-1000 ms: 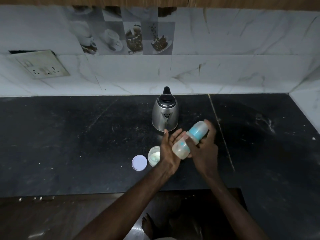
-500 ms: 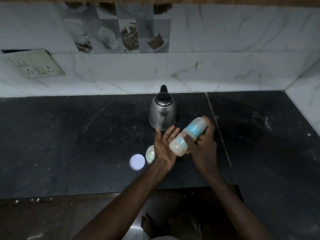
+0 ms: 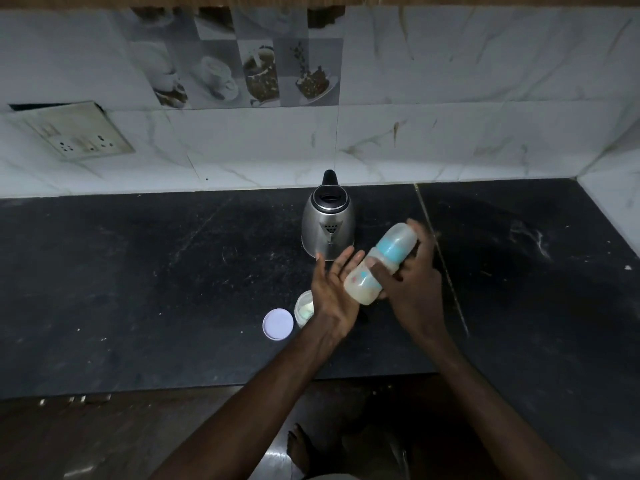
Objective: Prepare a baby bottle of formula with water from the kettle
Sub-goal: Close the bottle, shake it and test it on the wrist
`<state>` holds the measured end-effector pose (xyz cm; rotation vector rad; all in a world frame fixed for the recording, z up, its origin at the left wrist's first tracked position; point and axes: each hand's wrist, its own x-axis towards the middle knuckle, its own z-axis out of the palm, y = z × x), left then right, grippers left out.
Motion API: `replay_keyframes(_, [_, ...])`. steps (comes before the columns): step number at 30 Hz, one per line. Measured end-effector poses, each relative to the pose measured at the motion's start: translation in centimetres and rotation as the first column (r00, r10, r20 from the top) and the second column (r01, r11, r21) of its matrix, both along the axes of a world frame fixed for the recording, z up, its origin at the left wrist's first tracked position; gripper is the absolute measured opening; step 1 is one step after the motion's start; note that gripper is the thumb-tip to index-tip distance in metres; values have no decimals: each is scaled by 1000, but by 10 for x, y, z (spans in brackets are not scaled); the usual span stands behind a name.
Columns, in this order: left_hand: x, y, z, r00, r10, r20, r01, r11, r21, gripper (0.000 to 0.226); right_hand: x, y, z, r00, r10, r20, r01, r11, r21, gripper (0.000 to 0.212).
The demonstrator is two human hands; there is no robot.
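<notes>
A baby bottle with a blue collar, a clear cap and milky liquid lies tilted in the air, cap end pointing up and right. My right hand grips it around the collar, fingers curled over the cap side. My left hand is flat with straight fingers, palm against the bottle's base end. Just behind the hands on the black counter stands a steel kettle. An open formula jar sits left of my left wrist, its white lid beside it.
A marble-tiled wall runs behind the counter, with a socket plate at the left. A side wall closes the far right corner. The counter's front edge lies below my forearms; the floor and a bare foot show beneath.
The bottle stays between both hands at about the same tilt. My left palm has shifted slightly along the bottle's base. The view moved a little.
</notes>
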<state>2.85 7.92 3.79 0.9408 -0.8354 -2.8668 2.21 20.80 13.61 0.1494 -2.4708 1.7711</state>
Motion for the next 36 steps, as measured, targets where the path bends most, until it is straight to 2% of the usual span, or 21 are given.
replay_keyframes(1, [-1,0,1,1000,0,4,0,1000,-27,74,-1,1,0,1000,-14,-26,14,1000,5,83])
replay_keyframes(3, [-4,-1,2,1000,-17,1,17,996,-89,73,-8,4,2,985,-169,-34,162,974,-157,84])
replay_keyframes(4, [-6,-2,2,1000,-20,-2,20,997,-77,73,-12,4,5,982,-190,-19,183,963,-200,85])
replay_keyframes(7, [-8,-2,2,1000,18,0,-18,1000,-16,73,-7,-2,10,1000,17,16,-16,999,-38,83])
replay_keyframes(8, [-8,-2,3,1000,21,11,-21,999,-42,73,-7,-2,10,1000,-18,-10,17,999,-41,81])
replay_keyframes(10, [-12,-3,4,1000,13,17,-12,997,-82,73,-14,1,12,978,-205,-28,195,961,-194,80])
replay_keyframes(11, [-13,-4,6,1000,13,4,-13,999,-52,73,-16,0,11,977,-214,6,210,950,-229,81])
replay_keyframes(14, [-12,-1,8,999,32,-4,-32,999,39,74,-5,-7,0,996,22,85,-21,1000,-11,83])
replay_keyframes(15, [-12,0,9,1000,31,-6,-31,999,26,74,-3,-6,-4,997,12,74,-12,1000,-4,82])
replay_keyframes(17, [-14,0,9,1000,28,-9,-28,999,-18,73,-7,-5,-3,991,-124,48,129,983,-131,79])
replay_keyframes(18, [-13,-1,10,999,31,-19,-31,999,-9,73,-9,-5,-2,990,-132,57,140,976,-168,80])
replay_keyframes(22, [-11,3,12,999,43,-33,-39,994,106,72,-2,-8,-10,987,73,142,-64,996,-66,82])
replay_keyframes(30, [-9,2,13,998,6,-66,2,993,122,72,1,-5,-28,969,142,204,-126,988,-87,89])
replay_keyframes(36, [-8,0,12,994,23,-105,-7,989,147,71,-4,3,-19,934,303,190,-296,953,-64,98])
